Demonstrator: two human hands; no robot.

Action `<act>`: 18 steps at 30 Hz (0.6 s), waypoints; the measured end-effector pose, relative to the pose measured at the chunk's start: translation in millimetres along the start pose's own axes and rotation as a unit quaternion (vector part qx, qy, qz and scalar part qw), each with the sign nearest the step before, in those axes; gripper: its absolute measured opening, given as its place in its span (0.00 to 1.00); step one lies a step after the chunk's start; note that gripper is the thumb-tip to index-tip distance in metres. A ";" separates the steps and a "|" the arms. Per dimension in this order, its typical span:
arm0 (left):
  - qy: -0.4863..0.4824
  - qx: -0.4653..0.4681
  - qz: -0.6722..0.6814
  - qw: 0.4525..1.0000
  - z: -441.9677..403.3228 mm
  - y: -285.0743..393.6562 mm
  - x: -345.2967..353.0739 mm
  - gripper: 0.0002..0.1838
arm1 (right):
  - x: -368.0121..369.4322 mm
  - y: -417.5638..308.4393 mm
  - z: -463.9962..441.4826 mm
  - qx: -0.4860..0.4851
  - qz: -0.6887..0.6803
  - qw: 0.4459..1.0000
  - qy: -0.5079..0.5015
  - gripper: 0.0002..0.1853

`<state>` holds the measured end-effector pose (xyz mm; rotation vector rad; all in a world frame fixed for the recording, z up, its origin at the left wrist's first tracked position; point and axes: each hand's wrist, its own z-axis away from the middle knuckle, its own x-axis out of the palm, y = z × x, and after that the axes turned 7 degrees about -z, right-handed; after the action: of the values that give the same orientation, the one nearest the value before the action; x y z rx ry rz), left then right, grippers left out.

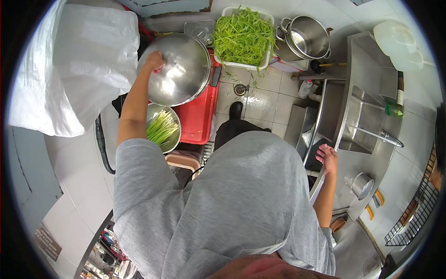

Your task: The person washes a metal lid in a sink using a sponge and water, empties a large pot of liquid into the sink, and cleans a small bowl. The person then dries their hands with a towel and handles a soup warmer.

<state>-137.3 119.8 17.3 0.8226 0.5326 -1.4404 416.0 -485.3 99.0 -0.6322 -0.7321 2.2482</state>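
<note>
At the upper left, my left hand [154,61] has its fingers closed round the top of a large domed metal lid [179,74]. A bit of red shows under those fingers, and the grip itself is partly hidden. The lid covers a round vessel above a red tray [197,116]. Just below it, a metal bowl [175,140] holds pale-stemmed green stalks [162,128]. On the other side, my right hand [328,159] hangs beside the front edge of the steel sink counter [335,144], empty, its fingers loosely curled and apart.
Cut greens [244,36] fill a white basket [265,64] at the back. Steel pots [306,37] are stacked beside it. A floor drain [239,89] lies in the tiles. Along the right are a tap [391,138], a metal pot [362,185] and orange-handled tools [380,197].
</note>
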 end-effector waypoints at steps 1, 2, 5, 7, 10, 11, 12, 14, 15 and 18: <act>-0.005 0.004 -0.002 1.000 -2.3 -4.6 0.5 0.09 | 3.1 -2.4 -1.2 0.000 0.004 1.000 -0.001 0.22; -0.009 0.008 -0.004 1.000 -5.4 -8.2 1.1 0.09 | 5.8 -4.1 -1.3 -0.001 0.008 1.000 -0.001 0.22; -0.003 0.007 0.006 1.000 0.3 -7.4 -2.1 0.08 | 5.7 -5.2 -1.4 0.002 0.011 1.000 -0.002 0.21; -0.013 -0.009 0.022 1.000 -3.0 -7.5 -3.5 0.08 | 3.5 -6.0 -2.0 0.005 0.011 1.000 -0.002 0.21; -0.013 -0.018 0.033 0.999 -9.2 -13.4 2.0 0.08 | 0.9 -5.9 -3.3 0.009 0.016 1.000 -0.004 0.21; -0.008 -0.017 0.033 0.999 -12.3 -15.4 4.0 0.08 | 1.0 -5.4 -4.3 0.010 0.018 1.000 -0.003 0.21; -0.005 -0.020 0.028 0.999 -13.8 -15.4 4.8 0.08 | 2.6 -6.1 -4.0 0.011 0.019 1.000 -0.002 0.21; 0.001 -0.024 0.016 1.000 -17.6 -15.5 6.8 0.08 | 7.0 -6.3 -3.2 0.011 0.023 1.000 -0.003 0.21; 0.005 -0.028 0.016 0.999 -20.3 -16.1 6.9 0.09 | 9.8 -6.2 -2.5 0.010 0.025 1.000 -0.003 0.21; 0.009 -0.037 0.013 0.999 -23.7 -17.2 5.9 0.09 | 14.3 -3.5 -1.2 0.020 0.029 0.999 -0.014 0.21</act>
<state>-149.9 135.1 -5.0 0.7808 0.5834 -1.3835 408.9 -472.4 97.1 -0.6112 -0.6901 2.3233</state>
